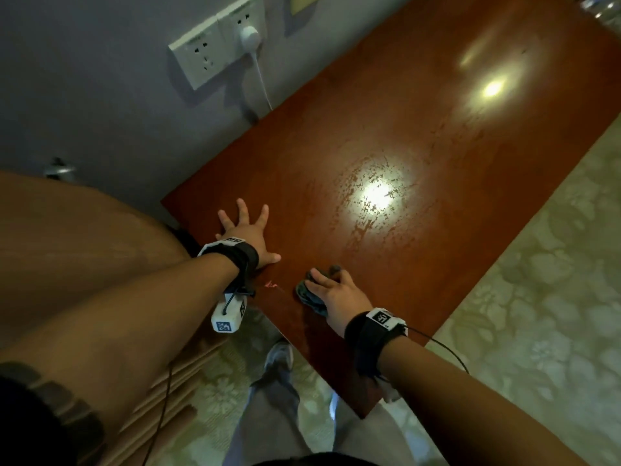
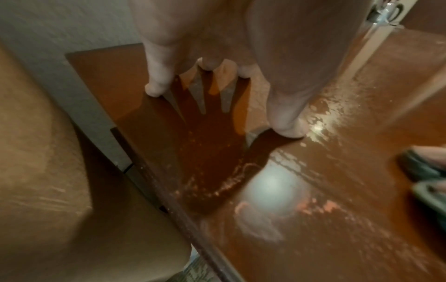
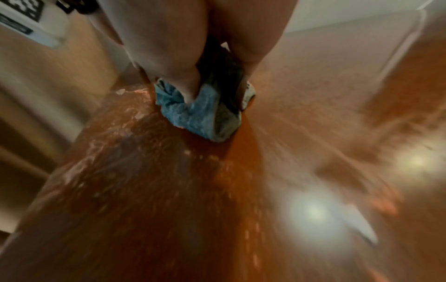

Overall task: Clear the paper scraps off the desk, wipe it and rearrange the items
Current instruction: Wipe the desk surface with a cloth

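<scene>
The reddish-brown desk (image 1: 437, 146) is glossy, with damp streaks under the lamp glare. My left hand (image 1: 247, 230) lies flat on it near the left corner, fingers spread; the left wrist view shows the fingertips (image 2: 154, 89) pressing the wood. My right hand (image 1: 336, 290) grips a bunched blue-grey cloth (image 1: 309, 297) and holds it against the desk near the front edge. In the right wrist view the cloth (image 3: 193, 114) is pinched between thumb and fingers. A tiny pink scrap (image 1: 270, 284) lies between my two hands.
A wall socket with a white plug and cable (image 1: 248, 37) is behind the desk's left end. Light wooden furniture (image 1: 67, 247) stands to the left. My legs and a shoe (image 1: 279, 358) are on the patterned floor below the desk edge. Something glassy (image 1: 598, 5) shows at the far right corner.
</scene>
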